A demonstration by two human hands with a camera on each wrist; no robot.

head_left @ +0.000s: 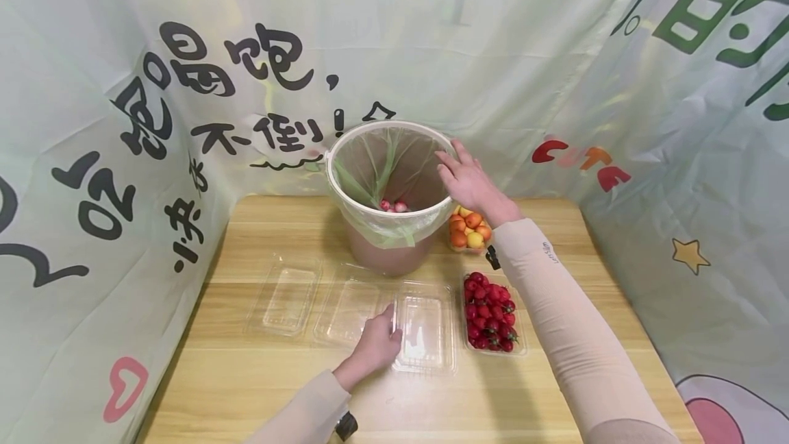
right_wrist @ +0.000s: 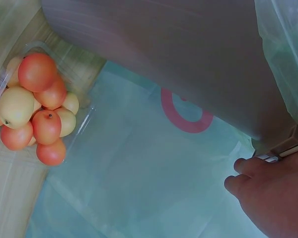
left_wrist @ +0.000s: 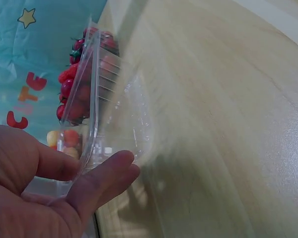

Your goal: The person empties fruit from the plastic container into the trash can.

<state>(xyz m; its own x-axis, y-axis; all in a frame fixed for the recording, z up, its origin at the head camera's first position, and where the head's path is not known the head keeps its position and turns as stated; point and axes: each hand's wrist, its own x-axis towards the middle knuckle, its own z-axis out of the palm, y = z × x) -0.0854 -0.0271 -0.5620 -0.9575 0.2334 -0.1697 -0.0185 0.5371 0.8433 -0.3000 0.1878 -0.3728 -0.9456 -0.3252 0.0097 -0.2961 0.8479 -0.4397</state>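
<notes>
My left hand (head_left: 377,340) pinches the left edge of a clear plastic container (head_left: 425,334) between thumb and fingers. The left wrist view shows this container (left_wrist: 95,94) upright between the thumb and two fingers. At the back, my right hand (head_left: 471,183) grips the right side of a bin's white rim, where the right wrist view shows fingertips (right_wrist: 236,183) outside the bin. This trash bin (head_left: 391,252) is lined with a thin green bag (head_left: 370,163). A few pinkish-red round pieces (head_left: 394,206) lie inside it.
Two more clear containers, one in the middle (head_left: 351,307) and one at the left (head_left: 286,300), sit on the wooden table (head_left: 246,389). Right of them is a box of red fruit (head_left: 490,314). Orange and yellow fruit (head_left: 470,228) fills a box beside the bin. Printed cloth (head_left: 394,53) surrounds the table.
</notes>
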